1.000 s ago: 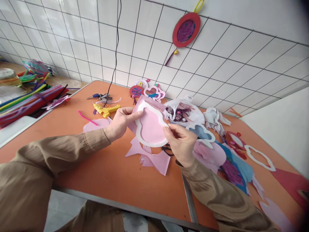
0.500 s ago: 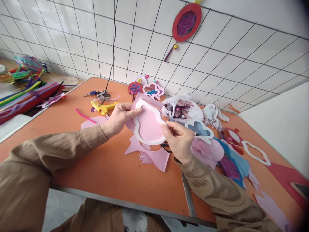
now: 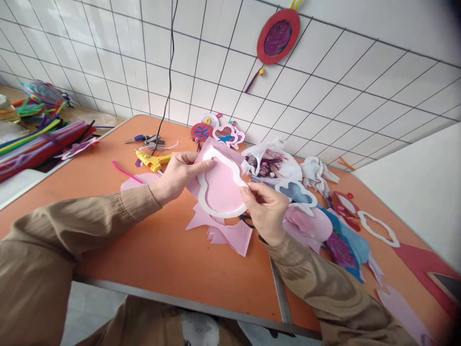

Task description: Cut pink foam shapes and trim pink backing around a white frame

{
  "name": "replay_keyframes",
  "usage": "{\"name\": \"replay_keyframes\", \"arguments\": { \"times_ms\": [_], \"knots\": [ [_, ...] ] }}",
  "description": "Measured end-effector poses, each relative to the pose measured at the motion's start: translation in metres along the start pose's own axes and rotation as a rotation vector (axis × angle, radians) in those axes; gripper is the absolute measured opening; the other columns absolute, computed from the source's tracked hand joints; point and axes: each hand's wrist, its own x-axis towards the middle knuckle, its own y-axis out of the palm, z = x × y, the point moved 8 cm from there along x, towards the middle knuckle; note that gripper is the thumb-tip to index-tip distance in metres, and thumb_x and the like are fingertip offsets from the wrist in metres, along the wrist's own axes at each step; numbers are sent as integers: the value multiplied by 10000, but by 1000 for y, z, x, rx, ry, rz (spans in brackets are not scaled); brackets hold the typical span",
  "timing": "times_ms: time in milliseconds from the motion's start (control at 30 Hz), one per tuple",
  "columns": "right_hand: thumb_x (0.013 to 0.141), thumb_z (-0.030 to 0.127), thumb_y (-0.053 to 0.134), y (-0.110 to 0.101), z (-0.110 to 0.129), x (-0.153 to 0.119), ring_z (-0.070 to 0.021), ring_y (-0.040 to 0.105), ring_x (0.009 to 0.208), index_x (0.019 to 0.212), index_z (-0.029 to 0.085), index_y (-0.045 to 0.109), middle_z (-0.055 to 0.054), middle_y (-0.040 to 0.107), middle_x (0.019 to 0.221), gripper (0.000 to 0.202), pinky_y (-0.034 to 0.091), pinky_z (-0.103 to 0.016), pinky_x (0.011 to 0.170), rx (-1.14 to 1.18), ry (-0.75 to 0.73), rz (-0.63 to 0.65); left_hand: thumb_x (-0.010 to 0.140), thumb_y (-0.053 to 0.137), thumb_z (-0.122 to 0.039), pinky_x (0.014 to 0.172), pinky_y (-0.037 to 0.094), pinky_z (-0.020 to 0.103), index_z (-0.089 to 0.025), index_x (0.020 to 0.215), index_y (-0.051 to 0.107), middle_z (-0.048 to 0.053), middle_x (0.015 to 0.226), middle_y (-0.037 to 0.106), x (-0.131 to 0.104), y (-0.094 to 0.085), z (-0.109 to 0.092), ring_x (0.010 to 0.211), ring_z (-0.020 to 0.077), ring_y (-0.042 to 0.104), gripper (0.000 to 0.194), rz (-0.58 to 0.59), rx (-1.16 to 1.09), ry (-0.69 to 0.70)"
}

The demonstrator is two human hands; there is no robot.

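A white wavy-edged frame [image 3: 203, 192] lies against a pink sheet [image 3: 225, 187], both held up above the table. My left hand [image 3: 180, 175] pinches their upper left part, thumb on top of the frame. At the lower right edge, my right hand [image 3: 268, 206] grips them between thumb and fingers. Pink offcuts [image 3: 232, 235] lie on the table just below. Behind my left hand rests a yellow glue gun [image 3: 154, 161]. Black scissor handles, partly hidden, show beside my right hand.
The orange table [image 3: 162, 259] also bears a plastic bag [image 3: 288, 166], a blue cloud shape [image 3: 297, 192], a white frame [image 3: 378, 228] and colored scraps to the right. Pipe cleaners [image 3: 46, 144] lie at left. A black cord [image 3: 171, 72] hangs by the tiled wall.
The view has shifted very slightly. Both hands keep their hold on the frame and pink sheet, with almost no movement.
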Motion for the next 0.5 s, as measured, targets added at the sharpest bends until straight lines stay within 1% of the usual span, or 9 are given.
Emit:
{"name": "replay_keyframes", "arguments": {
  "times_ms": [100,200,300,400,500],
  "knots": [
    [846,292,666,0,1,-1,-93,393,435,691,196,659,44,455,510,183,319,-250,419,3,-3,3,646,907,-453,485,490,241,-127,696,752,49,651,720,3,0,2,538,153,648,364,40,-20,-28],
    [835,293,672,1,6,-1,-102,398,449,691,199,669,35,472,511,172,332,-255,426,3,-16,14,620,927,-458,528,528,237,-136,754,779,51,704,749,6,2,3,583,155,678,379,126,-55,-73],
    [823,273,671,3,12,-2,-99,392,468,663,188,662,30,469,507,181,336,-247,437,-2,-28,34,616,925,-479,528,545,261,-136,723,784,69,699,757,8,4,1,582,178,691,386,213,-29,-116],
    [825,252,664,4,14,-3,-84,386,469,665,163,661,35,457,509,183,325,-228,436,-3,-30,44,629,922,-451,523,551,279,-136,691,781,78,693,759,8,4,-2,574,191,694,351,227,16,-125],
    [830,256,666,4,12,-4,-78,388,470,678,151,669,40,458,513,184,326,-220,439,-2,-32,48,625,928,-417,533,562,281,-146,696,786,68,694,763,6,5,-5,572,187,695,314,211,-2,-118]
  ]
}}
